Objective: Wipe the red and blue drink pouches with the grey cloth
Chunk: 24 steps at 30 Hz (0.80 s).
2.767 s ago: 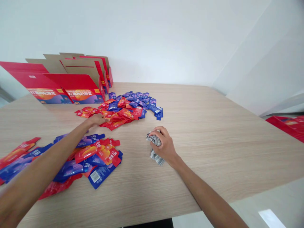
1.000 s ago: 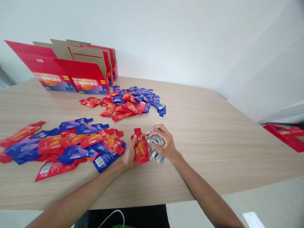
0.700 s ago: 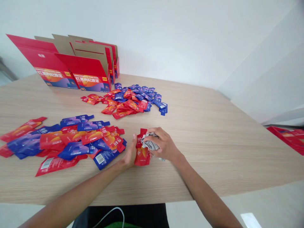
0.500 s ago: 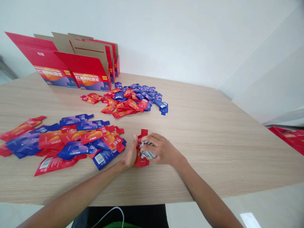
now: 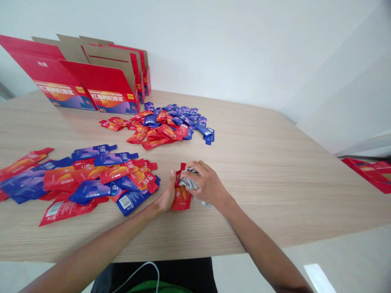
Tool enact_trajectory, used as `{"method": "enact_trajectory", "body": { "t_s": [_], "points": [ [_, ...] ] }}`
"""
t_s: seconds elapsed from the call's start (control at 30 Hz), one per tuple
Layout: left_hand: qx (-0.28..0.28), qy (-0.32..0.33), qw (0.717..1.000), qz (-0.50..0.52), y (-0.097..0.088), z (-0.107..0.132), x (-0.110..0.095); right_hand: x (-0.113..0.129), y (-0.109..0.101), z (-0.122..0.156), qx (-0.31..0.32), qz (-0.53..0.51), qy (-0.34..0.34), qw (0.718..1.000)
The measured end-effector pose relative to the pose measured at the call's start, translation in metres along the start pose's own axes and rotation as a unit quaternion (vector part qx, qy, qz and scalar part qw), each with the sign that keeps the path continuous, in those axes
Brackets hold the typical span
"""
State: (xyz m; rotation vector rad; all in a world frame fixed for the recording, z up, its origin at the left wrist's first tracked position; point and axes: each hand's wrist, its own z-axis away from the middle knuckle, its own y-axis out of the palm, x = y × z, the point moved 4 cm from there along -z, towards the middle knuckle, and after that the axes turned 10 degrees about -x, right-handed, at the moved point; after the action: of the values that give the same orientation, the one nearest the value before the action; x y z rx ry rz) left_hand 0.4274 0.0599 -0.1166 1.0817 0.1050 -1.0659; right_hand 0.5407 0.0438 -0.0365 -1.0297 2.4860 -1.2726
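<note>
A red pouch [image 5: 182, 200] with a narrow spout end lies in front of me, its spout pointing away. My left hand [image 5: 168, 195] grips its left edge, thumb upright beside it and the other fingers mostly hidden. Bunched in my right hand [image 5: 210, 185] is a grey-and-white striped cloth [image 5: 188, 179], pressed on the pouch's upper part. A loose end of the cloth sticks out below that hand. Left of my hands, larger red and blue pouches [image 5: 102, 173] lie overlapped in a spread pile.
Farther back is a heap of small red and blue sachets [image 5: 165, 126]. Several open red cartons [image 5: 113, 101] stand behind it at the back left, near the wall. A red printed box [image 5: 371, 173] shows beyond the right table edge. The wooden table [image 5: 275, 175] reaches the wall.
My right hand has slid the cloth up the pouch toward its spout end, uncovering more of the lower front. The whole view has shifted slightly.
</note>
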Motion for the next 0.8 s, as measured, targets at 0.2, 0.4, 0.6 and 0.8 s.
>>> {"method": "enact_trajectory", "body": {
  "t_s": [0.2, 0.4, 0.6, 0.8],
  "points": [
    [-0.045, 0.052, 0.996, -0.051, 0.003, 0.006, -0.008, 0.002, 0.000, -0.001, 0.033, -0.046, -0.042, 0.997],
    [0.001, 0.043, 0.998, -0.046, 0.001, 0.012, -0.009, 0.024, 0.006, 0.006, 0.105, -0.130, -0.146, 0.975],
    [0.005, 0.050, 0.998, -0.024, -0.003, 0.007, -0.006, 0.019, 0.006, 0.002, 0.070, -0.089, -0.084, 0.990],
    [-0.004, 0.050, 0.998, 0.030, 0.004, -0.004, 0.003, 0.001, 0.000, -0.003, -0.016, -0.033, 0.068, 0.997]
  ]
}}
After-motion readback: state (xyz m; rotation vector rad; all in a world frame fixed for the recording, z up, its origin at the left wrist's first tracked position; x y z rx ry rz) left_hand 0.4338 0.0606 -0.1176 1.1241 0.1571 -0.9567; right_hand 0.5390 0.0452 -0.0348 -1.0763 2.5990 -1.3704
